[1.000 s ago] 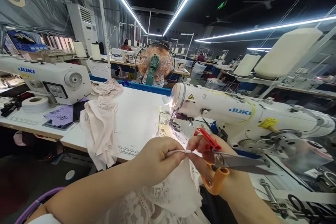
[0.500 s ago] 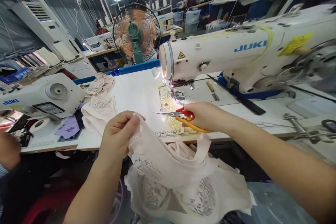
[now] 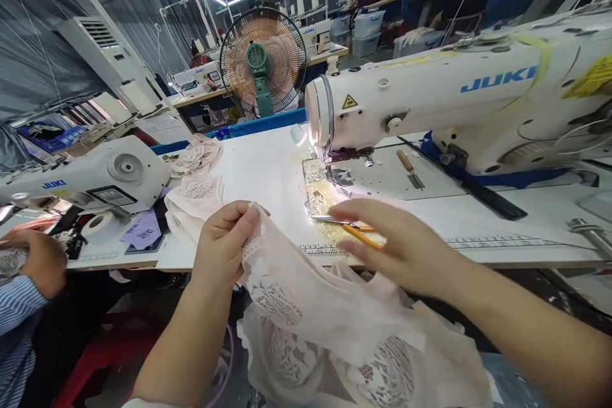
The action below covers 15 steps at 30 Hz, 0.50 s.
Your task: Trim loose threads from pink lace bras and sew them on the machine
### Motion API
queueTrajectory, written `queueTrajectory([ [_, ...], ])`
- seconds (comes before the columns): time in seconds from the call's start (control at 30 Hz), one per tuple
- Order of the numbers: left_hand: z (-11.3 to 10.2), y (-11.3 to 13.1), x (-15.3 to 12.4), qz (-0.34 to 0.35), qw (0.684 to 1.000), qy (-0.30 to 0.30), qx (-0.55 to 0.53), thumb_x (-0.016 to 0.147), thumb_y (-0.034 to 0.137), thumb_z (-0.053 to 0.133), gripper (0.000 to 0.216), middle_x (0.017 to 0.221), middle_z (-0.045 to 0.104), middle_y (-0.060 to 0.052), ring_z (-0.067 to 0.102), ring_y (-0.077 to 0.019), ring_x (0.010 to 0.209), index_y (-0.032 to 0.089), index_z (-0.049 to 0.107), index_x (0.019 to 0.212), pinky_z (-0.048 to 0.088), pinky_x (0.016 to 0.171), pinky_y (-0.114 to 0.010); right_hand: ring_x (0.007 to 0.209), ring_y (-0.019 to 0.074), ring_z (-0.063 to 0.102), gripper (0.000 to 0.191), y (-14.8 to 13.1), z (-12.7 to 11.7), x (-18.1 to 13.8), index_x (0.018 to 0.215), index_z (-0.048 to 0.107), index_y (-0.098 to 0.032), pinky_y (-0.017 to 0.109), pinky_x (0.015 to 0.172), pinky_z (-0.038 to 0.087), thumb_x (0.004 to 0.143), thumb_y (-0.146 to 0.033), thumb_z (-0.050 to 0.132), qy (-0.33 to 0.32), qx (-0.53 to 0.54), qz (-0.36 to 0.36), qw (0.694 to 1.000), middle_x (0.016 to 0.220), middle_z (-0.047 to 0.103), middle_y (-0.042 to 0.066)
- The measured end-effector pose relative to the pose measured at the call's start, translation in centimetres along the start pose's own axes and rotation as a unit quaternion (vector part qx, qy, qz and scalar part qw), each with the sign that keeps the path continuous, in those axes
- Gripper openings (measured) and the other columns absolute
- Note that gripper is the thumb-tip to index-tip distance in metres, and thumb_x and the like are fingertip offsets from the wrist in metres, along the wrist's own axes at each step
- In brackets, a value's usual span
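My left hand pinches the upper corner of a pale pink lace bra, thumb on top. The bra hangs from there over the table's front edge, its lace cups facing me. My right hand is open, fingers apart and slightly blurred, just above the table. Right behind those fingers lie scissors with orange and partly hidden handles, blades pointing left beside the needle area. Whether the fingers still touch the handle I cannot tell. The sewing machine stands over the spot, its lamp lighting a yellowish patterned patch.
More pale pink garments are piled on the table's left. A wooden-handled tool lies under the machine arm. A measuring tape runs along the front edge. At far left, a co-worker's hand is beside another machine. A fan stands behind.
My right hand has let go of the scissors, which now lie on the table, and its fingers have spread. My left hand keeps its pinch. The view has turned slightly left.
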State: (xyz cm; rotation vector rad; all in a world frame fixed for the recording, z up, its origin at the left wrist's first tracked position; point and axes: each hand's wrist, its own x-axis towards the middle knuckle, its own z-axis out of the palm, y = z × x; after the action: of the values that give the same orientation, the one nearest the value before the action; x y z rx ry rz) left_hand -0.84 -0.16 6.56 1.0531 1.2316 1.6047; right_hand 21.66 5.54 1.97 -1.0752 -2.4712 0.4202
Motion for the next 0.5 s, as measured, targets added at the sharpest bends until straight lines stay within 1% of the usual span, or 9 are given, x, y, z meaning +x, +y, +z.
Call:
queueTrajectory([
  [0.03, 0.0, 0.0, 0.0, 0.006, 1.000, 0.000, 0.003, 0.060, 0.032, 0.078, 0.019, 0.055, 0.060, 0.002, 0.048, -0.0060, 0.045, 0.016, 0.068, 0.063, 0.036, 0.041, -0.015, 0.106, 0.0231, 0.054, 0.040, -1.2, 0.4, -0.5, 0.119, 0.049, -0.020, 0.035, 0.085, 0.045, 0.082, -0.036, 0.055, 0.040, 0.068, -0.057, 0.995, 0.118, 0.058, 0.011],
  [0.07, 0.0, -0.1, 0.0, 0.013, 1.000, 0.000, 0.007, 0.060, 0.032, 0.078, 0.019, 0.055, 0.060, 0.002, 0.048, -0.0059, 0.045, 0.016, 0.068, 0.063, 0.036, 0.041, -0.015, 0.105, 0.0228, 0.054, 0.049, -2.3, 0.8, -1.0, 0.121, 0.046, -0.021, 0.035, 0.084, 0.045, 0.078, -0.039, 0.061, 0.058, 0.120, -0.100, 0.986, 0.118, 0.057, 0.010],
  [0.1, 0.0, -0.1, 0.0, 0.022, 1.000, 0.002, 0.011, 0.060, 0.032, 0.077, 0.019, 0.055, 0.060, 0.002, 0.047, -0.0056, 0.044, 0.016, 0.069, 0.064, 0.035, 0.040, -0.015, 0.100, 0.0225, 0.056, 0.053, -3.3, 1.3, -1.3, 0.120, 0.046, -0.020, 0.035, 0.081, 0.047, 0.075, -0.039, 0.065, 0.079, 0.156, -0.126, 0.976, 0.113, 0.059, 0.010],
  [0.13, 0.0, -0.1, -0.1, 0.033, 0.999, 0.004, 0.017, 0.061, 0.032, 0.077, 0.019, 0.055, 0.060, 0.002, 0.045, -0.0052, 0.043, 0.016, 0.069, 0.064, 0.034, 0.040, -0.015, 0.094, 0.0216, 0.058, 0.048, -4.1, 1.9, -1.5, 0.117, 0.047, -0.018, 0.034, 0.077, 0.048, 0.075, -0.035, 0.065, 0.090, 0.176, -0.138, 0.970, 0.106, 0.062, 0.010],
  [0.2, -0.2, -0.2, -0.3, 0.054, 0.998, 0.007, 0.034, 0.062, 0.033, 0.077, 0.018, 0.057, 0.060, 0.002, 0.044, -0.0051, 0.043, 0.017, 0.070, 0.065, 0.033, 0.040, -0.015, 0.079, 0.0192, 0.060, 0.031, -5.3, 2.7, -1.5, 0.107, 0.051, -0.016, 0.031, 0.066, 0.048, 0.078, -0.024, 0.059, 0.112, 0.192, -0.134, 0.966, 0.089, 0.065, 0.007],
  [0.27, -0.7, -0.3, -0.6, 0.077, 0.996, 0.008, 0.052, 0.064, 0.034, 0.075, 0.017, 0.060, 0.062, 0.001, 0.045, -0.0060, 0.046, 0.018, 0.070, 0.067, 0.034, 0.042, -0.016, 0.070, 0.0173, 0.060, 0.020, -5.9, 3.1, -1.4, 0.099, 0.054, -0.015, 0.029, 0.061, 0.047, 0.080, -0.017, 0.051, 0.138, 0.193, -0.131, 0.963, 0.079, 0.065, 0.005],
  [0.33, -1.2, -0.5, -0.8, 0.107, 0.992, 0.003, 0.070, 0.068, 0.033, 0.073, 0.014, 0.065, 0.064, 0.000, 0.048, -0.0074, 0.051, 0.019, 0.071, 0.069, 0.036, 0.045, -0.017, 0.067, 0.0164, 0.059, 0.017, -6.0, 3.1, -1.5, 0.096, 0.057, -0.014, 0.027, 0.059, 0.046, 0.081, -0.015, 0.048, 0.162, 0.189, -0.139, 0.958, 0.075, 0.065, 0.005],
  [0.4, -1.8, -0.8, -1.0, 0.142, 0.986, -0.007, 0.084, 0.072, 0.031, 0.071, 0.010, 0.070, 0.065, 0.000, 0.051, -0.0087, 0.057, 0.021, 0.072, 0.072, 0.038, 0.050, -0.018, 0.063, 0.0155, 0.057, 0.016, -6.0, 2.8, -1.6, 0.093, 0.059, -0.013, 0.026, 0.056, 0.044, 0.082, -0.015, 0.047, 0.172, 0.182, -0.148, 0.957, 0.071, 0.064, 0.005],
  [0.5, -2.4, -1.0, -1.3, 0.173, 0.980, -0.018, 0.096, 0.074, 0.028, 0.069, 0.006, 0.073, 0.066, 0.000, 0.055, -0.0103, 0.065, 0.023, 0.072, 0.073, 0.040, 0.056, -0.018, 0.057, 0.0151, 0.054, 0.017, -6.1, 2.1, -1.9, 0.084, 0.061, -0.014, 0.026, 0.052, 0.041, 0.085, -0.019, 0.045, 0.138, 0.167, -0.150, 0.965, 0.062, 0.061, 0.003],
])
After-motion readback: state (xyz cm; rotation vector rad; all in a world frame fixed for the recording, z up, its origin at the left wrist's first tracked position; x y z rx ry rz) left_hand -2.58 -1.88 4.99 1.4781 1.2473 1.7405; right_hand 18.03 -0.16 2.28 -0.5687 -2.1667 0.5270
